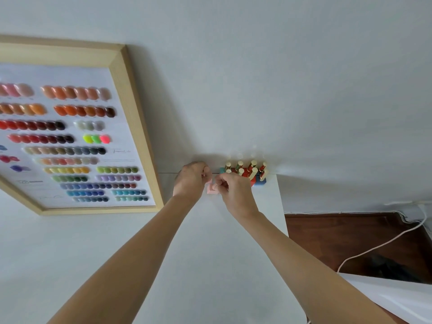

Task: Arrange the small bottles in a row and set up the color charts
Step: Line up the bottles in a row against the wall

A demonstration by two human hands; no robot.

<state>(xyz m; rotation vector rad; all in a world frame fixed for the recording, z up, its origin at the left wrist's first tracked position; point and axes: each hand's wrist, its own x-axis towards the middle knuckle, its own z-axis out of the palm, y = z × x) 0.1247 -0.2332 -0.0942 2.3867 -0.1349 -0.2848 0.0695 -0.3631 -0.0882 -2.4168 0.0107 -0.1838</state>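
Both hands meet at the far edge of the white tabletop (pixel 210 242), close to the wall (pixel 280 78). The left hand (pixel 190 180) and the right hand (pixel 233 191) are curled with fingertips pinched together on a small pink bottle (pixel 211 188), which sits between them and is mostly hidden by the fingers. Just to the right of the hands, a cluster of small bottles (pixel 247 170) with gold and cream caps stands bunched against the wall, red, green and blue among them, in two loose rows. On the left, a wood-framed color chart (pixel 70 136) leans against the wall, its rows of colored swatches facing out. A white cable (pixel 383 242) runs across the dark floor (pixel 350 235) beyond the tabletop's right edge.
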